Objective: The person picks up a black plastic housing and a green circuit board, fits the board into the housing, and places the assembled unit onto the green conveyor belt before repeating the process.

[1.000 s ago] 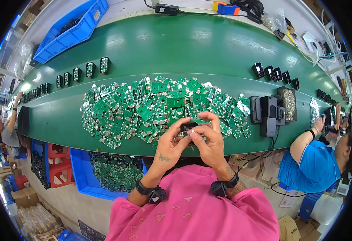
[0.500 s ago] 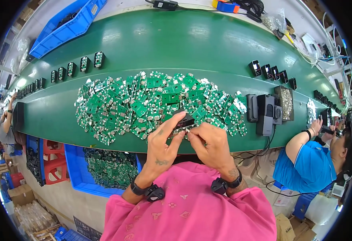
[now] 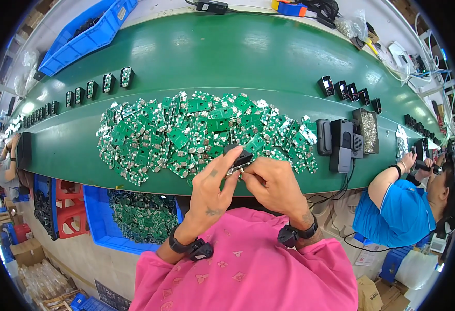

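While both hands meet just over the near edge of the belt, a small black housing (image 3: 239, 155) sits pinched between them: the left hand (image 3: 212, 189) closes its thumb and fingers on the part from seven o'clock, and the right hand (image 3: 274, 184) presses in from four o'clock, fingertips bent onto a thin pale piece at the housing's lower edge. Whether that piece is a circuit board being seated cannot be told at this size. Both grips are closed tight on the part, with no open gap showing.

Against the view half a second back, the hands have drawn slightly nearer the body and the housing has tipped, so its dark upper end now points toward one o'clock; the fitting looks, as a judgement, to be in its pressing stage rather than its picking stage.

Just beyond the fingers, from nine through one o'clock, spreads the heap of green circuit boards (image 3: 196, 132) on the green conveyor belt (image 3: 238, 57). At two o'clock stand black fixtures (image 3: 341, 142) beside a tray of small metal parts (image 3: 368, 129). Rows of finished black units (image 3: 105, 83) line up at ten o'clock. A blue bin (image 3: 98, 228) of more boards sits at eight o'clock below the belt, and a co-worker in a blue shirt (image 3: 393, 215) works at three o'clock.
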{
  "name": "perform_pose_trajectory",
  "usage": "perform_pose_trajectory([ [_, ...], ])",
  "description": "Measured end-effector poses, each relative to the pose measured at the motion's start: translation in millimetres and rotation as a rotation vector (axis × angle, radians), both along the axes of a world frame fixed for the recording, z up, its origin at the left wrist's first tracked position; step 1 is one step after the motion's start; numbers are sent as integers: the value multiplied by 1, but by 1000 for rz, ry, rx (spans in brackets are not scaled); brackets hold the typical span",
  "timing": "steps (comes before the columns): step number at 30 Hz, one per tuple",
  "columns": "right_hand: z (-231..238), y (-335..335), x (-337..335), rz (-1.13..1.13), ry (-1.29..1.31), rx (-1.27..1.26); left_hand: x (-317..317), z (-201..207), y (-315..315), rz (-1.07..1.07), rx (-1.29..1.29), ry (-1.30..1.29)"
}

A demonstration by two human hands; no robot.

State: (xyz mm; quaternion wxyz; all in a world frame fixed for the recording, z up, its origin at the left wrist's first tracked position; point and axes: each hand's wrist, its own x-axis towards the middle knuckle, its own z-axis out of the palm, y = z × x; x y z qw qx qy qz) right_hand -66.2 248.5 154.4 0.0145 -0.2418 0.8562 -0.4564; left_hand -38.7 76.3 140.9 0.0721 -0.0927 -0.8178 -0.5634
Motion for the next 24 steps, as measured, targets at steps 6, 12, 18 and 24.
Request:
perform_pose_trajectory([
  [6,-4,-5,5,-7,78,50,6,4,3,27,-230,102],
  [12,-21,-10,14,-71,84,81,9,-16,6,53,-132,110],
  [18,-21,-14,23,-305,125,-11,12,-7,0,111,442,-298],
  [24,-26,-27,29,-288,-360,-230,24,-21,-22,9,481,-290],
])
